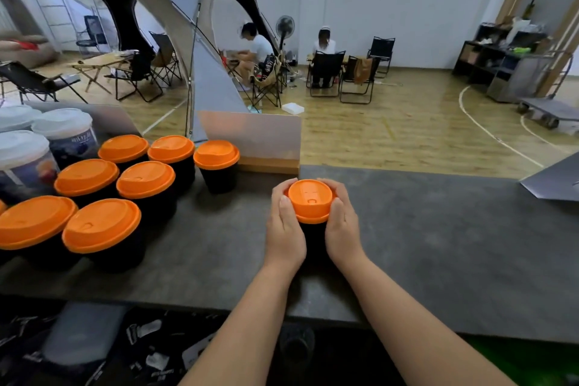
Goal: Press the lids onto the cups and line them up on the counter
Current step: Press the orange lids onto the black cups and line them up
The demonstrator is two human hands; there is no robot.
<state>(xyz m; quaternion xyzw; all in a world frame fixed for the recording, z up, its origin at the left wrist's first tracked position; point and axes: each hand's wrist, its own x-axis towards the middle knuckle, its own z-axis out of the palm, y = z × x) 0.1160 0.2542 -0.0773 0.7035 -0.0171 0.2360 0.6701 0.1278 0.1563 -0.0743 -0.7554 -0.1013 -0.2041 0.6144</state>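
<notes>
A black cup (314, 236) with an orange lid (310, 200) stands on the dark grey counter (438, 244), in the middle. My left hand (285, 226) and my right hand (341, 222) wrap around it from both sides, with fingers curled over the lid's rim. Most of the cup's body is hidden between my palms. To the left, several black cups with orange lids (145, 179) stand in rows on the counter; the nearest of them is the cup (216, 158) at the back right of the group.
Clear-lidded printed cups (64, 131) stand at the far left. A low panel on a wooden base (260, 147) sits behind the cups. A grey sheet (554, 180) lies at the counter's right. Beyond are a tent, folding chairs and two seated people.
</notes>
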